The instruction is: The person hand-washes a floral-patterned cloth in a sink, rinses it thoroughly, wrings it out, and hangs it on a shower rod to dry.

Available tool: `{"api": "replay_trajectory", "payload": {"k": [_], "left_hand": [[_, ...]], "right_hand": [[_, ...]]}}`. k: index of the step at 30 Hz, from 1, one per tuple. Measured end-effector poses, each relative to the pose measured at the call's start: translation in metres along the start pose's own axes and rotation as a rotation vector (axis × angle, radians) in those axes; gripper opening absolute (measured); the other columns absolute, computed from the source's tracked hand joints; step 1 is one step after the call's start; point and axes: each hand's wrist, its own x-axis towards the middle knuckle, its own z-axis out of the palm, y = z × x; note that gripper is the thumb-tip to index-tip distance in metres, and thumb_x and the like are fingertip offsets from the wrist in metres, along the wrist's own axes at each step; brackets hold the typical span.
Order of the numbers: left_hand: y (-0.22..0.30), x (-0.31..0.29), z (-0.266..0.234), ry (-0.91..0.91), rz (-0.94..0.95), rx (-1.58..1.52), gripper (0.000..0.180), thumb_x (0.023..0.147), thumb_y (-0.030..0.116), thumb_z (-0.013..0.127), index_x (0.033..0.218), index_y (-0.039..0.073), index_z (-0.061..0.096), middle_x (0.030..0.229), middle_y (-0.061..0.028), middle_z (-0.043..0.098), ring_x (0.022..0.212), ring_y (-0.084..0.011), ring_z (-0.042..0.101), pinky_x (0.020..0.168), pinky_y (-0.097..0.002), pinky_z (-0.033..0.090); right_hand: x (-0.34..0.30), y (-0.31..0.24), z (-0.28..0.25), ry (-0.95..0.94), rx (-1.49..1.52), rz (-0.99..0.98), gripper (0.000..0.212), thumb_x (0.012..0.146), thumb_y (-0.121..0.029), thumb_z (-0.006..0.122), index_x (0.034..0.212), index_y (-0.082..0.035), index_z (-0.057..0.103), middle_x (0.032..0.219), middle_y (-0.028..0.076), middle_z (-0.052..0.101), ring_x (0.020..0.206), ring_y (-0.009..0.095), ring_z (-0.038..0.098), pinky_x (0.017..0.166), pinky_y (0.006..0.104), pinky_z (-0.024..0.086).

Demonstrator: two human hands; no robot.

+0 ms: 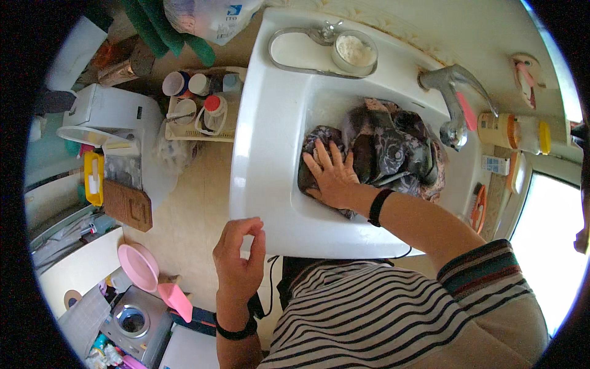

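My right hand (335, 178) lies palm down with its fingers spread, pressing on dark patterned cloth (393, 147). That cloth is bunched up and looks wet, filling much of the white sink basin (264, 123), with a pinkish edge at its right. Left of the sink's front corner, my left hand (239, 255) is raised with its thumb and fingertips brought together in a ring. Nothing shows inside that ring. On the sink's far ledge, a clear bowl of white powder (355, 52) stands at the right end of a long soap recess (301, 52).
A grey lever faucet (455, 111) reaches over the basin's right side. Bottles (498, 130) and an orange-handled brush (478, 206) line the right edge. To the left are a shelf of containers (203, 123), a white toilet (123, 117) and a pink basin (138, 267).
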Motion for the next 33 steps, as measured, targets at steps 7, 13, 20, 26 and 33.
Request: {"api": "replay_trajectory", "payload": {"k": [7, 13, 20, 26, 33], "left_hand": [[-0.02, -0.005, -0.009, 0.048, -0.12, -0.019, 0.013, 0.084, -0.003, 0.062, 0.097, 0.001, 0.062, 0.09, -0.0108, 0.064, 0.079, -0.0186, 0.065, 0.074, -0.03, 0.051], [-0.017, -0.009, -0.011, 0.022, -0.086, -0.031, 0.013, 0.084, -0.003, 0.062, 0.096, 0.0, 0.062, 0.09, -0.0105, 0.065, 0.081, -0.0194, 0.065, 0.075, -0.0306, 0.051], [-0.001, 0.022, 0.011, -0.133, 0.119, -0.061, 0.029, 0.082, -0.002, 0.063, 0.111, 0.0, 0.058, 0.098, -0.0151, 0.062, 0.082, -0.0245, 0.065, 0.074, -0.0332, 0.052], [0.034, 0.063, 0.056, -0.337, 0.254, -0.035, 0.05, 0.081, 0.001, 0.067, 0.128, 0.001, 0.051, 0.122, -0.0169, 0.052, 0.103, -0.0267, 0.06, 0.09, -0.0367, 0.049], [0.036, 0.109, 0.135, -0.344, 0.467, 0.212, 0.066, 0.083, 0.022, 0.071, 0.133, -0.007, 0.039, 0.129, -0.0264, 0.045, 0.118, -0.0418, 0.047, 0.098, -0.044, 0.043]], "right_hand": [[0.064, 0.05, -0.001, 0.1, 0.003, 0.158, 0.052, 0.086, -0.038, 0.064, 0.128, -0.016, 0.043, 0.125, 0.017, 0.045, 0.118, 0.04, 0.044, 0.087, 0.0579, 0.048], [0.099, 0.11, -0.031, 0.181, 0.341, 0.526, 0.067, 0.087, -0.056, 0.058, 0.122, -0.001, 0.045, 0.116, 0.029, 0.059, 0.109, 0.041, 0.059, 0.087, 0.0491, 0.05], [-0.012, 0.097, -0.045, 0.325, 0.778, 0.175, 0.073, 0.081, -0.048, 0.072, 0.129, 0.001, 0.046, 0.121, 0.025, 0.056, 0.112, 0.039, 0.056, 0.094, 0.0439, 0.046], [-0.129, 0.143, -0.036, 0.593, 0.703, 0.232, 0.044, 0.085, -0.026, 0.071, 0.121, -0.005, 0.058, 0.116, 0.018, 0.06, 0.103, 0.032, 0.06, 0.082, 0.0361, 0.051], [-0.142, 0.307, 0.03, 0.563, 0.69, 0.755, 0.051, 0.081, -0.031, 0.075, 0.115, 0.003, 0.058, 0.11, 0.026, 0.063, 0.105, 0.035, 0.061, 0.092, 0.0409, 0.047]]}}
